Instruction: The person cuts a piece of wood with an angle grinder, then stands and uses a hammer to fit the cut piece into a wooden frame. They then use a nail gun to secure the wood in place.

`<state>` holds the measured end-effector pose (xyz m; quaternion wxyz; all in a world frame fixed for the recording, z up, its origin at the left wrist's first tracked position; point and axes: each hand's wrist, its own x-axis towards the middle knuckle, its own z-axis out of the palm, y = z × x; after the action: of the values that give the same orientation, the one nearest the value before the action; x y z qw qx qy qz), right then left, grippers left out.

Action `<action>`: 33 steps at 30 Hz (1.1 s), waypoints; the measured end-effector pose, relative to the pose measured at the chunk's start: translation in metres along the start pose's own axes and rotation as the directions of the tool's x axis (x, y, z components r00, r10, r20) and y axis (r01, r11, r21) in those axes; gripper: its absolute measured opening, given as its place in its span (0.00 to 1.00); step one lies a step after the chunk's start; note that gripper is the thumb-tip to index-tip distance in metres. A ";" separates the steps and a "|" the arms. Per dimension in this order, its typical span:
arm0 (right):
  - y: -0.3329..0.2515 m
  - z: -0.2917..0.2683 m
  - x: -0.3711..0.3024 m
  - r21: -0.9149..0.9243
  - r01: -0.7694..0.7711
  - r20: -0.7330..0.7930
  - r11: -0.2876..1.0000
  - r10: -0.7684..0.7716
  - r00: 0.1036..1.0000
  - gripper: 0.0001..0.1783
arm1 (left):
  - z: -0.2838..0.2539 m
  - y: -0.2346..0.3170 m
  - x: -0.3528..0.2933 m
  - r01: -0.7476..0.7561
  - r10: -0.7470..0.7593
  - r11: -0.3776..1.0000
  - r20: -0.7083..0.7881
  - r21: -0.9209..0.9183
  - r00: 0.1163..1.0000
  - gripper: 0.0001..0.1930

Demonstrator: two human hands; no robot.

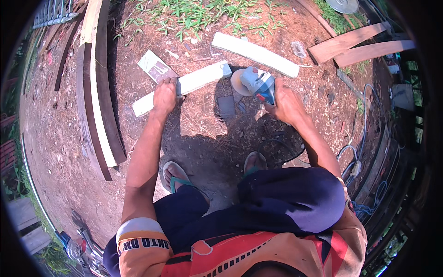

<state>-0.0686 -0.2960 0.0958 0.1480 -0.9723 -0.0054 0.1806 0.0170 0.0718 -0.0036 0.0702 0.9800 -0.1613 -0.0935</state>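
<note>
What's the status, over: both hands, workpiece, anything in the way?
Left hand gripping pale board. Right hand holding angle grinder, disc beside the board's right end, contact unclear. Second pale board just beyond, not between them.

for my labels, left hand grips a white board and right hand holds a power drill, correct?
Not a drill: in the head view, the right hand holds an angle grinder with a round disc. The left hand does grip a white board.
</note>
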 end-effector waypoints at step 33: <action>-0.028 -0.006 0.064 -0.195 0.147 0.197 0.970 -0.108 0.974 0.37 | 0.005 -0.010 0.006 -0.094 0.100 0.991 -0.063 0.099 0.993 0.19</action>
<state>-0.0057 -0.2664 0.0866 0.0553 -0.9591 -0.1010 0.2586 0.0244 0.0783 -0.0107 0.0330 0.9758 -0.2106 -0.0491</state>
